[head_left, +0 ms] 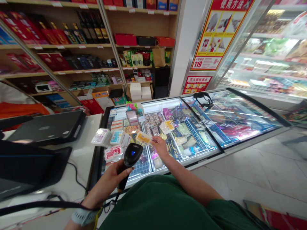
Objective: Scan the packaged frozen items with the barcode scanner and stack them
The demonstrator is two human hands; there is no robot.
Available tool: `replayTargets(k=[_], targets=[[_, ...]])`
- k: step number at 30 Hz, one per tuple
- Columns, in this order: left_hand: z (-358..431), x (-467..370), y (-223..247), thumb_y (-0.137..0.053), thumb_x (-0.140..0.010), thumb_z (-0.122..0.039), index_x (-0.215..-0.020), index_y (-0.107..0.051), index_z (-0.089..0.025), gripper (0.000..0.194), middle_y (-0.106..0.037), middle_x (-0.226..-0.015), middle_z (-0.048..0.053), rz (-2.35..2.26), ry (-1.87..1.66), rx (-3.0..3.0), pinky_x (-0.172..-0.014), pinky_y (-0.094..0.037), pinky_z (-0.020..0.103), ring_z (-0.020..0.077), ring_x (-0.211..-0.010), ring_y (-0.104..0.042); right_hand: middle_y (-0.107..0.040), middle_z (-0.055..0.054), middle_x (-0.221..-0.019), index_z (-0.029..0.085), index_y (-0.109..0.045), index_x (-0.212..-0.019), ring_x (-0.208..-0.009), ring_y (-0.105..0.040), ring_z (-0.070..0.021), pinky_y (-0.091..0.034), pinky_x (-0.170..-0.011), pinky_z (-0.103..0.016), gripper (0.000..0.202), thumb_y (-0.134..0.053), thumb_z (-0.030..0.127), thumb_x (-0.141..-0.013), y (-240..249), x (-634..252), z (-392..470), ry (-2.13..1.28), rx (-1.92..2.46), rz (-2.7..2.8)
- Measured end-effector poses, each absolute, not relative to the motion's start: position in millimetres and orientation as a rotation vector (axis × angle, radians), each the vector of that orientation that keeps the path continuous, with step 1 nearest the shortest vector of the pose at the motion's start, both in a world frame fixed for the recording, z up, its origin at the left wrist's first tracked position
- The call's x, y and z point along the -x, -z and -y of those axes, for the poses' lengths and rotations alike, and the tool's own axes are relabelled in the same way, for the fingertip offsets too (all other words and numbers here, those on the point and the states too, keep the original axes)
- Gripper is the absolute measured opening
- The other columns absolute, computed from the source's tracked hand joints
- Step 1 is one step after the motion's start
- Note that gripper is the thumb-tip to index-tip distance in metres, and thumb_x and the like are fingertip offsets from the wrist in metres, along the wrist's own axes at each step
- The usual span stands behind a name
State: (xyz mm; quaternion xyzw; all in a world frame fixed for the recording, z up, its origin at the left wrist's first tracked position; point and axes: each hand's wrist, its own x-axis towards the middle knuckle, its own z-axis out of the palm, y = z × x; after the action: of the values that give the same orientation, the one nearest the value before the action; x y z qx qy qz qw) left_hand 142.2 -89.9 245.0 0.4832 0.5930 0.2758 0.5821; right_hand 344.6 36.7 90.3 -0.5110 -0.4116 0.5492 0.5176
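In the head view, my left hand (112, 177) is closed round the handle of a black barcode scanner (132, 155), whose head points away from me and shows a small blue mark. My right hand (161, 147) pinches the near right edge of a clear plastic pack with a yellow label (143, 138), just beyond the scanner. Another yellow-labelled pack (167, 126) lies on the freezer glass past my right fingers. Left of the scanner sit a blue-labelled pack (116, 137), a red-labelled pack (113, 152) and a white pack (100, 136).
Under my hands stands a glass-topped chest freezer (211, 154) with bagged goods in wire baskets. A black strap-like object (203, 99) lies on its far edge. On the left counter (92, 123) are a closed black laptop (49, 127) and cables. Shelves with bottles and boxes stand behind.
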Motion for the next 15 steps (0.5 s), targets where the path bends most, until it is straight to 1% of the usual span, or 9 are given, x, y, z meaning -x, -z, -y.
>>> replayTargets(k=[6, 11, 15], targets=[[90, -140, -239, -0.075, -0.076, -0.057, -0.120, -0.070, -0.016, 0.060, -0.076, -0.113, 0.009, -1.391, -0.629, -1.124, -0.098, -0.051, 0.036, 0.0307, -0.112, -0.067, -0.073, 0.000, -0.075, 0.019, -0.070, -0.081, -0.075, -0.067, -0.0191, -0.052, -0.078, -0.034, 0.029, -0.082, 0.034, -0.058, -91, -345, -37, -1.382, 1.217, 0.885], [91, -135, -232, -0.074, -0.078, -0.056, -0.124, -0.069, -0.019, 0.059, -0.076, -0.115, 0.008, -1.410, -0.633, -1.127, -0.100, -0.051, 0.034, 0.0296, -0.114, -0.066, -0.070, 0.001, -0.068, 0.018, -0.068, -0.082, -0.064, -0.066, -0.0166, -0.052, -0.065, -0.030, 0.039, -0.084, 0.039, -0.053, -84, -349, -40, -1.466, 1.237, 0.707], [94, -130, -230, -0.074, -0.078, -0.055, -0.125, -0.068, -0.020, 0.059, -0.075, -0.119, 0.008, -1.404, -0.624, -1.115, -0.100, -0.051, 0.033, 0.0284, -0.114, -0.067, -0.069, 0.002, -0.067, 0.019, -0.066, -0.082, -0.061, -0.065, -0.0141, -0.052, -0.062, -0.027, 0.038, -0.085, 0.038, -0.055, -84, -369, -50, -1.456, 1.242, 0.546]])
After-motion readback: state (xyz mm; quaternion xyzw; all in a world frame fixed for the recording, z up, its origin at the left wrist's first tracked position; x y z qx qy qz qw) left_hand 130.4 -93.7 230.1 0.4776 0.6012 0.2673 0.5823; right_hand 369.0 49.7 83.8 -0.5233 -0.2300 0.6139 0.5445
